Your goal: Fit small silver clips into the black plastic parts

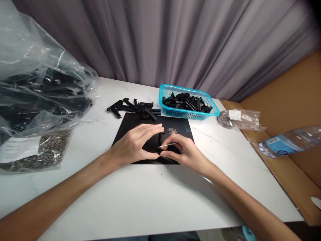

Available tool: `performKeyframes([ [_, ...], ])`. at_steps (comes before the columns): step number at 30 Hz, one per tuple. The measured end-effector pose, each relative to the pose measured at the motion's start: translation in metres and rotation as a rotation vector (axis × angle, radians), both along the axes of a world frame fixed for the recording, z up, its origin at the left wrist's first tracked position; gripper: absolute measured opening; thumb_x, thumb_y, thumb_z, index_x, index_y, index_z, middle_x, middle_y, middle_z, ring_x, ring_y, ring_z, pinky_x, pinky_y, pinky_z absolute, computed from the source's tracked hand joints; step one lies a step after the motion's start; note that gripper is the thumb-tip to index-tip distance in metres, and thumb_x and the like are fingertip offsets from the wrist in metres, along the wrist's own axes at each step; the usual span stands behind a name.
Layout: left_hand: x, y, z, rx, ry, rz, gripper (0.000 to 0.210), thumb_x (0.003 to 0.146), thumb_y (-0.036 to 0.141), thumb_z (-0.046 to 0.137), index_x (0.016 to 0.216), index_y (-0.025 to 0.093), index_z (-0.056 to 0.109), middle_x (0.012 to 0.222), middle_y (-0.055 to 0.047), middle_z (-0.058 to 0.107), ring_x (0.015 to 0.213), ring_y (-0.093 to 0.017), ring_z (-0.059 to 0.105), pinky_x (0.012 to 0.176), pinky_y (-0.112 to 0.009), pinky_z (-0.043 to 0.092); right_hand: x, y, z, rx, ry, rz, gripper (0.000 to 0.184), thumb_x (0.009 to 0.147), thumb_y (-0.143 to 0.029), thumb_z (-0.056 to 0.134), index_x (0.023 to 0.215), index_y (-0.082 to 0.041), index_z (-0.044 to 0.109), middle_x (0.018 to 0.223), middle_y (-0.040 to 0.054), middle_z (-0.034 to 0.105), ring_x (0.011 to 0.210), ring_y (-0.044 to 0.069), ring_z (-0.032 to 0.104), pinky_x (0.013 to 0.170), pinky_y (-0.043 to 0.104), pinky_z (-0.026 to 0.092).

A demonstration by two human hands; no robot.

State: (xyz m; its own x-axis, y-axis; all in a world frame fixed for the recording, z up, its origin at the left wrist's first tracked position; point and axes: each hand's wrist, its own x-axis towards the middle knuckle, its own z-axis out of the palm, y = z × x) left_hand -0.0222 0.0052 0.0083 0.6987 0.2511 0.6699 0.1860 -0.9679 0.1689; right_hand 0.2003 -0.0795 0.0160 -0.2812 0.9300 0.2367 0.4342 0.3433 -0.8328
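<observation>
Head-worn view, forward and down over the table (140,201)

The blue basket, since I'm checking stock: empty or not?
Not empty: a heap of black pieces lies inside the blue basket, visible through its open top.

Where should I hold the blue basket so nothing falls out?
Probably take the blue plastic basket by its rim at both short ends, one hand from the left, one from the right. It's long and open-topped, the rim gives an edge to grip, and small black parts lie loose inside, so keep it level.
</observation>
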Motion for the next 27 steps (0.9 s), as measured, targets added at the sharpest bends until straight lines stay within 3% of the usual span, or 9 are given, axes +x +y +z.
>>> performKeyframes([
  [5,0.003,-0.003,0.001,-0.017,-0.011,0.056,0.056,0.081,0.024,0.08,0.132,0.02,0.057,0.12,-0.011,0.076,0.109,-0.029,0.074,0.098,-0.046,0.062,-0.002,0.002,-0.005,-0.133,0.142,-0.071,0.031,0.087,-0.049,0.081,0.089,-0.02,0.071,0.092,0.0028,0.075,0.08,0.017,0.064,0.07,0.031,0.046],
  [11,0.005,-0.003,-0.004,0.011,-0.06,0.026,0.051,0.081,0.022,0.079,0.128,0.018,0.059,0.114,-0.012,0.076,0.105,-0.028,0.074,0.097,-0.045,0.062,-0.007,0.002,-0.013,-0.263,0.305,-0.064,0.039,0.079,-0.053,0.087,0.081,-0.019,0.068,0.09,0.0049,0.075,0.087,0.02,0.07,0.082,0.035,0.053],
  [14,0.006,-0.003,-0.002,-0.062,-0.091,0.065,0.055,0.075,0.025,0.085,0.124,0.02,0.061,0.113,-0.01,0.076,0.106,-0.029,0.072,0.096,-0.045,0.061,-0.008,0.002,-0.008,-0.273,0.345,-0.081,0.041,0.076,-0.054,0.088,0.08,-0.019,0.068,0.091,0.0047,0.074,0.089,0.02,0.069,0.085,0.035,0.053],
  [17,0.007,-0.002,0.003,-0.185,-0.13,0.134,0.059,0.068,0.031,0.09,0.119,0.02,0.064,0.112,-0.008,0.076,0.104,-0.028,0.072,0.092,-0.041,0.061,-0.002,0.004,0.004,-0.289,0.395,-0.052,0.045,0.075,-0.056,0.089,0.075,-0.02,0.062,0.085,0.0007,0.067,0.08,0.016,0.063,0.077,0.03,0.05],
  [20,0.006,0.001,0.004,-0.267,-0.112,0.166,0.059,0.067,0.04,0.092,0.115,0.021,0.064,0.111,-0.006,0.075,0.102,-0.025,0.071,0.092,-0.039,0.06,0.007,0.007,0.013,-0.203,0.357,-0.103,0.047,0.091,-0.062,0.071,0.073,-0.021,0.057,0.077,-0.0012,0.059,0.074,0.014,0.054,0.072,0.029,0.046],
  [24,0.002,0.006,0.0,-0.288,-0.083,0.179,0.06,0.068,0.043,0.092,0.116,0.022,0.064,0.113,-0.006,0.075,0.105,-0.026,0.068,0.097,-0.042,0.057,0.012,0.007,0.013,0.037,0.221,-0.189,0.052,0.106,-0.059,0.046,0.073,-0.022,0.062,0.09,0.0043,0.065,0.092,0.02,0.059,0.09,0.035,0.046],
  [27,0.0,0.007,-0.002,-0.298,-0.072,0.196,0.061,0.068,0.046,0.092,0.117,0.023,0.065,0.113,-0.005,0.075,0.107,-0.027,0.067,0.098,-0.044,0.054,0.007,0.002,0.01,0.088,0.138,-0.216,0.055,0.11,-0.055,0.037,0.081,-0.023,0.071,0.091,0.0055,0.067,0.095,0.021,0.061,0.094,0.037,0.046],
])
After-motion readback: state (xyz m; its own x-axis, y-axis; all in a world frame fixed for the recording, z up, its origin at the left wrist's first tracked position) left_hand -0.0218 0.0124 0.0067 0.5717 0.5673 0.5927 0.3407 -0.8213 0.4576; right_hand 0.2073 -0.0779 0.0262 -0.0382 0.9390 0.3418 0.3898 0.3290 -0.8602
